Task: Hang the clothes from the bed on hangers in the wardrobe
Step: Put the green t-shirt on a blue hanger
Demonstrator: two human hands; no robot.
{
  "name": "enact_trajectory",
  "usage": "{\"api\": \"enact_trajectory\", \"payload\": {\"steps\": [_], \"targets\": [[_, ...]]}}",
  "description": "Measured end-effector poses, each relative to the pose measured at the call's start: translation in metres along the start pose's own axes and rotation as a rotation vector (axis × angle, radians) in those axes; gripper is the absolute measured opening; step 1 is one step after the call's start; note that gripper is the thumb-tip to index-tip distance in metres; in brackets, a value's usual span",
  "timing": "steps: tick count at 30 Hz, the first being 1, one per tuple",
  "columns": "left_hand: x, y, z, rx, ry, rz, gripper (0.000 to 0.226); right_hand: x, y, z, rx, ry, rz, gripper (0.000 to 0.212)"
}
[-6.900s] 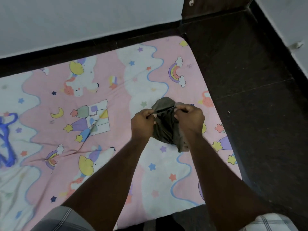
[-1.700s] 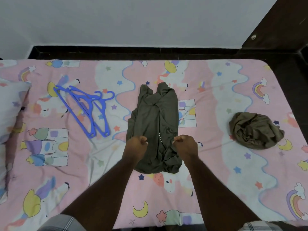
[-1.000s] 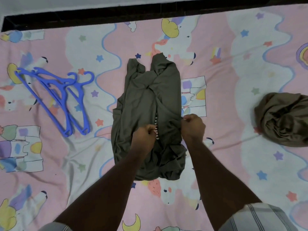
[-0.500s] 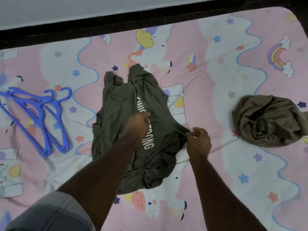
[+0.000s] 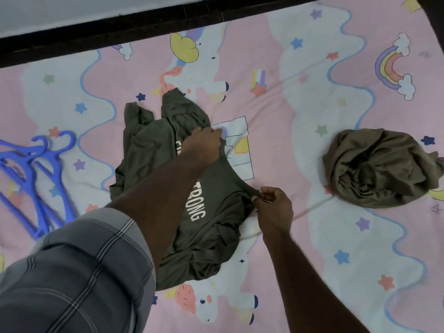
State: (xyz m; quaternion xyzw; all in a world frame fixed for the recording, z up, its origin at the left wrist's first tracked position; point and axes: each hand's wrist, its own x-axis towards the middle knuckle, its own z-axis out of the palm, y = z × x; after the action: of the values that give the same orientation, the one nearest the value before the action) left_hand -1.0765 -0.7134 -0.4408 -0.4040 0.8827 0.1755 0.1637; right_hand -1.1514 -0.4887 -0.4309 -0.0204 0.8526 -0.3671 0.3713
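On the bed sheet (image 5: 300, 97), a rumpled olive shirt (image 5: 149, 150), white lettering up, edges pinched by left hand (image 5: 203, 146) and right hand (image 5: 274, 207).

— How is the light?
— Soft, even, rather dim; no glare anywhere. Only faint shadows lie under the olive shirt (image 5: 153, 145) around each grip.
— Sharpness?
— Fair near the right hand (image 5: 274, 207); the white lettering reads clearly. The checked sleeve (image 5: 79, 272), nearer than the left hand (image 5: 204, 147), is soft, and the bed (image 5: 312, 92) edge bows at the frame's margins.
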Motion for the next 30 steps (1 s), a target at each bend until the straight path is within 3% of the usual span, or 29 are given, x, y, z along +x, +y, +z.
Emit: {"api": "enact_trajectory", "payload": {"steps": [5,10,22,30], "targets": [[0.000,-0.007,-0.007,-0.051,0.026,0.014,0.022,0.004,-0.001,0.000,-0.041,-0.034,-0.004,0.009],[-0.018,-0.028,-0.038,-0.457,0.197,-0.027,0.022,-0.006,-0.026,-0.011,-0.098,0.013,-0.131,0.018],[-0.155,-0.084,-0.176,-0.691,0.594,-0.129,0.015,-0.083,-0.202,-0.050,-0.114,0.160,-0.671,0.022],[-0.257,-0.108,-0.268,-0.902,0.725,-0.132,0.010,-0.181,-0.289,-0.065,0.042,0.078,-0.846,0.021]]}}
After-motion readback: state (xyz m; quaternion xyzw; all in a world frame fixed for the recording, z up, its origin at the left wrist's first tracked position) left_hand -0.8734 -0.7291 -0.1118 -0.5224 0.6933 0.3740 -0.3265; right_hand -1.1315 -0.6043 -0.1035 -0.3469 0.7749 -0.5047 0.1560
